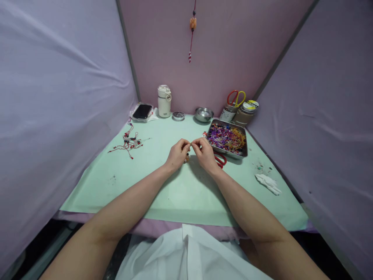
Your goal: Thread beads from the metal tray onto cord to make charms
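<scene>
Your white shirt sits closest, below the bench. Your left hand and right hand both pinch a small beaded piece above the bench's middle, fingertips nearly meeting, its beads hanging beside your left fingers. Just right, a metal tray holds heaped purple and red beads, with yellow-orange cords at its right side. Behind it, a tin holds red and yellow scissor handles upright, beside a brown jar. You cannot tell what the steel bowl contains.
</scene>
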Motion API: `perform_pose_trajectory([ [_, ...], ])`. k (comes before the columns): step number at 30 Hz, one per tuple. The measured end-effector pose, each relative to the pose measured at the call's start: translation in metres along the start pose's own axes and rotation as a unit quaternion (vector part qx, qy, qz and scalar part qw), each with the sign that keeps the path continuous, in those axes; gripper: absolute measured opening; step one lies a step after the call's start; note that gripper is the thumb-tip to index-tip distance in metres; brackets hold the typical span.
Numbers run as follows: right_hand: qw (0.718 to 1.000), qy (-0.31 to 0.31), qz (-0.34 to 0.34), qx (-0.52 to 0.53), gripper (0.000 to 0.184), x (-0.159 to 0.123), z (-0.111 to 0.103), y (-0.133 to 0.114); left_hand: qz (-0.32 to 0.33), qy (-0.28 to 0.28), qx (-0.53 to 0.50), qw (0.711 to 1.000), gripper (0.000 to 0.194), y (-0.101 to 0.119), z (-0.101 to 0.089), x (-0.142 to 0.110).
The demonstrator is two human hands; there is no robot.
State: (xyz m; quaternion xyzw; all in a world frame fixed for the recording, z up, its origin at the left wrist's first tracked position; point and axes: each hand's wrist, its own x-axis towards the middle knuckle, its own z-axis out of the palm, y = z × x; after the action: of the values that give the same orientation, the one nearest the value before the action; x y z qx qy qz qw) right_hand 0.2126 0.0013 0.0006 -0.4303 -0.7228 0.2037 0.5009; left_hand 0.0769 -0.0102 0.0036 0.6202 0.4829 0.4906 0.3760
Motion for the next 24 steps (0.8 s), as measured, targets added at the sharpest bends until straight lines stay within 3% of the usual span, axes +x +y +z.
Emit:
perform_pose_trajectory([
  [5,1.000,0.000,-0.009,-0.002,0.013,0.0001,-0.0007,-0.0002,-0.012,0.006,-0.002,1.000,0.009,-0.0018,-0.0008,0.0014],
  [12,1.000,-0.004,-0.011,-0.008,0.011,0.0006,-0.0012,0.0005,-0.061,-0.030,-0.101,0.992,0.011,-0.0021,0.0018,0.0030],
  [24,1.000,0.009,-0.016,-0.012,0.011,0.0019,-0.0019,-0.0010,-0.004,0.021,-0.015,1.000,0.015,-0.0075,-0.0028,0.0080],
])
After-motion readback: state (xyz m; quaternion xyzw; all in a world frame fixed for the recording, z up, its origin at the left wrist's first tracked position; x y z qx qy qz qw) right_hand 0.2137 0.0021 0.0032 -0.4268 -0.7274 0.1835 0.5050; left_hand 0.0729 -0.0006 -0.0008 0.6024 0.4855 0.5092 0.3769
